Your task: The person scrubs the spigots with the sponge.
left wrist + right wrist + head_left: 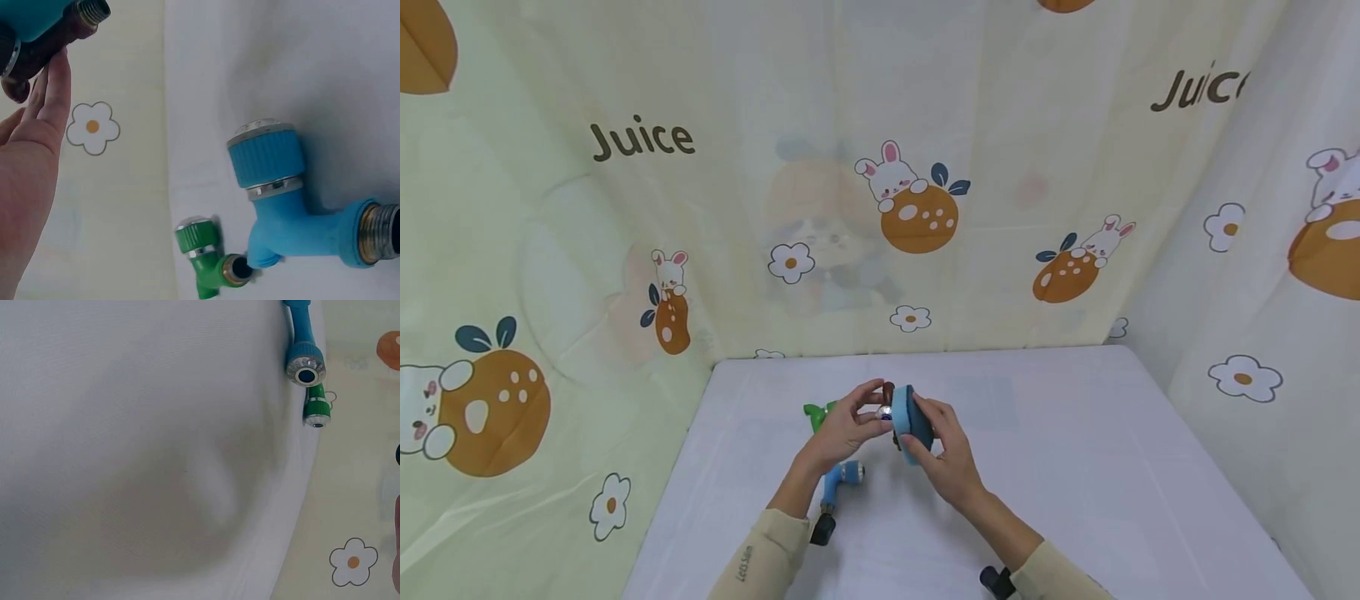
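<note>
We look down on a smooth white table (pixel 1075 467) walled by cream cloth (pixel 737 75): its back panel hangs at twelve o'clock, others at nine and three, printed with rabbits, oranges, flowers and "Juice". Above the table's middle, we see the left hand (pixel 846 427) with fingers and thumb partly closed, pinching a dark brown tap (pixel 888 391). The right hand (pixel 949 454) curls fingers and thumb round the edges of a light-blue pad (pixel 900 405) with a dark face, at the tap's four o'clock. The view is poor here, so we cannot be sure the two touch. From the pad, we find a green tap (pixel 816 415) lying at nine o'clock and a blue tap (pixel 831 485) at eight, both on the table.
</note>
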Motion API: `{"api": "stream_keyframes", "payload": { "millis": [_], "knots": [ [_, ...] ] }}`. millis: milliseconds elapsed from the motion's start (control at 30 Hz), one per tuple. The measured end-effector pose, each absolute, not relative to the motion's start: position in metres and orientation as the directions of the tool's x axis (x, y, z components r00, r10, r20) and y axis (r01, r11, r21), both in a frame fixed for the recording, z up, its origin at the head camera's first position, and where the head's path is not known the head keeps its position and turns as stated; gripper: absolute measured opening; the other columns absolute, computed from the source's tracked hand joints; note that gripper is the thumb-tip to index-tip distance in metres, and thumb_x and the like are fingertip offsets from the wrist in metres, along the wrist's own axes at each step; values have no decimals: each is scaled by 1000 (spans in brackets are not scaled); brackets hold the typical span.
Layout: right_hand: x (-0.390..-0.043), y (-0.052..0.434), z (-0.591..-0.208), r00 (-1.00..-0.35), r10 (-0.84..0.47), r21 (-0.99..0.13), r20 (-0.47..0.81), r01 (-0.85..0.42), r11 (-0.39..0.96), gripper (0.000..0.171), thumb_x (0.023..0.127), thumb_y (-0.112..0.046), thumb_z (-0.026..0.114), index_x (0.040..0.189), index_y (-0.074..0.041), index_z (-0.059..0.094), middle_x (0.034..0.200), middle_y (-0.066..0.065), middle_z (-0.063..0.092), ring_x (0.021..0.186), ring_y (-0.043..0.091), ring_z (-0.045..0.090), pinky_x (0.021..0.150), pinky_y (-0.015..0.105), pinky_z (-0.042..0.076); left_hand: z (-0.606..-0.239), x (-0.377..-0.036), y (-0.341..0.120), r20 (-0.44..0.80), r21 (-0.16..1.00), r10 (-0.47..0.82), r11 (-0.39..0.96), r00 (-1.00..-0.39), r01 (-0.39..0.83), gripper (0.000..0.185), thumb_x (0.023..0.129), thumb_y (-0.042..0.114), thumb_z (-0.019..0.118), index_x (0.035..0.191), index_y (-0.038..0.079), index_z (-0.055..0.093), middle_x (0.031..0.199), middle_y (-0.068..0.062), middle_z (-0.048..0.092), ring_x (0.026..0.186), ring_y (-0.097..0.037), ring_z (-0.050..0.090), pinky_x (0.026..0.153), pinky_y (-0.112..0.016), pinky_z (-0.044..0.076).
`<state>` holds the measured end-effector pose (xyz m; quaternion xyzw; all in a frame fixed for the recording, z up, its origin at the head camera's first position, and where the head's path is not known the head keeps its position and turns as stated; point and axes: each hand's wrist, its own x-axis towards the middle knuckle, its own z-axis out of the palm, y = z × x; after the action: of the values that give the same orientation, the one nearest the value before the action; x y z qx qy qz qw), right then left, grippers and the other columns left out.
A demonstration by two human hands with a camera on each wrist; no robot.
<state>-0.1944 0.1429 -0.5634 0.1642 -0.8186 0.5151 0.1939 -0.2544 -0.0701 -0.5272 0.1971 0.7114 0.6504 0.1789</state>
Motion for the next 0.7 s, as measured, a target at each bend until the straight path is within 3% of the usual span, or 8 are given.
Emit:
{"api": "stream_keyframes", "payload": {
  "millis": [167, 367, 500, 700],
  "knots": [
    [-196, 144, -559, -821, -120, -738, 558, -558, 380, 63, 97, -13, 73, 155, -16, 49, 146, 7, 54, 127, 24, 57, 97, 34, 56, -520, -254, -75, 0, 995, 558, 82, -830, 56, 71, 94, 26, 79, 156, 22, 46, 140, -13, 56, 120, -22, 68, 106, -38, 54],
    [-197, 145, -557, -770, -147, -688, 621, -625, 367, 61, 95, -8, 75, 152, -5, 52, 150, 11, 53, 133, 29, 56, 110, 21, 45, -521, -252, -77, -11, 996, 553, 83, -833, 42, 67, 93, 33, 80, 153, 23, 52, 142, -8, 58, 120, -22, 63, 112, -46, 49],
    [-196, 144, -555, -765, -157, -679, 625, -631, 375, 61, 95, -8, 75, 151, -4, 52, 151, 12, 52, 133, 31, 56, 110, 17, 42, -524, -251, -77, -17, 996, 548, 78, -836, 31, 65, 93, 33, 80, 152, 24, 54, 140, -8, 60, 122, -23, 61, 112, -47, 49],
    [-196, 145, -555, -771, -171, -669, 614, -623, 405, 62, 95, -8, 76, 152, -7, 52, 152, 11, 52, 136, 30, 54, 111, 22, 45, -525, -250, -77, -26, 996, 547, 85, -836, 24, 65, 92, 30, 81, 151, 22, 55, 139, -10, 60, 126, -26, 58, 113, -50, 47]
  ]
}}
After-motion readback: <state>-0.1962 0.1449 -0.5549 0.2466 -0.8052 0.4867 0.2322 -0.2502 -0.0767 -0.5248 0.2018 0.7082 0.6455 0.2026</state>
